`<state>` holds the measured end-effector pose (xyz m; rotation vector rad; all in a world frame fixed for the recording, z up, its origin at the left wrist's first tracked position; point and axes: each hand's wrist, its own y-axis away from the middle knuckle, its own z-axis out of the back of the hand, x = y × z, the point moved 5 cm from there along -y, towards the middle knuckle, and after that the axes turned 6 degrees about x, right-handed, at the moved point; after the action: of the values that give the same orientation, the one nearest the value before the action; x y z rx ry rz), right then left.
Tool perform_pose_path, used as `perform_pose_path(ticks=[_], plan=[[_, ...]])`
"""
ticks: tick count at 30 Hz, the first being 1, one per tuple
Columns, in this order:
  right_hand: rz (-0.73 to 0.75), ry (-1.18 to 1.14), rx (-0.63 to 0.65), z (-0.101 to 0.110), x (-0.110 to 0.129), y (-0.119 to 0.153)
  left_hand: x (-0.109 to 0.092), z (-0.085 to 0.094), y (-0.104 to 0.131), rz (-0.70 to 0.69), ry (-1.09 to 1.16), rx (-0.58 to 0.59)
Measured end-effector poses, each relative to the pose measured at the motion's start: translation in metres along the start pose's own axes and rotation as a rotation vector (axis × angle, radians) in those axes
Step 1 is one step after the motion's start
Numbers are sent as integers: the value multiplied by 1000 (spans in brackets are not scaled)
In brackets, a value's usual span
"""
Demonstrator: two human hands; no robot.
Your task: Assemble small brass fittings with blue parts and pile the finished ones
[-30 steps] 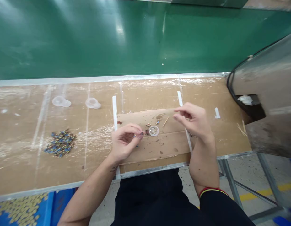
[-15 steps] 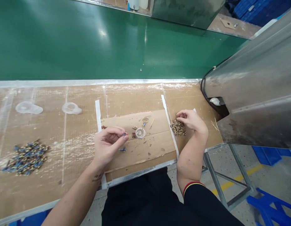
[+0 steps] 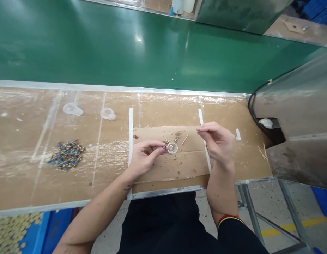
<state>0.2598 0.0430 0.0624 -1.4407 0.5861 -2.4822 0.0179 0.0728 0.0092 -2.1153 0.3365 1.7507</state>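
My left hand pinches a small blue-and-metal part between thumb and fingertips. It is just left of a small clear round dish, in which a thin tool with a blue band rests. Raised over the right side of the cardboard sheet, my right hand grips a tiny brass-coloured piece at its fingertips. That hand and wrist cover most of the heap of small brass pieces. A thin wooden stick lies right of the dish.
On the left of the table lies a heap of blue-and-brass parts. Two translucent plastic scoop-like pieces, one farther left and another, lie behind it. A green belt runs along the back. A metal housing stands at right.
My right hand has lifted from the brass heap and moved inward with a tiny piece in its fingertips. My left hand has come closer to the dish. The view has shifted left.
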Motion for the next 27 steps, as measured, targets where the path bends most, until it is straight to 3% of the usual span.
perform_pose_path(ticks=[4, 10, 17, 27], plan=[[86, -83, 45, -35, 27, 7, -1, -1, 0, -29, -33, 26], [48, -159, 19, -57, 27, 18, -10, -5, -2, -136, -31, 56], [80, -154, 41, -69, 35, 18, -10, -6, -1, -149, -10, 65], [134, -109, 96, -69, 36, 19, -12, -6, 1, -216, -47, 78]])
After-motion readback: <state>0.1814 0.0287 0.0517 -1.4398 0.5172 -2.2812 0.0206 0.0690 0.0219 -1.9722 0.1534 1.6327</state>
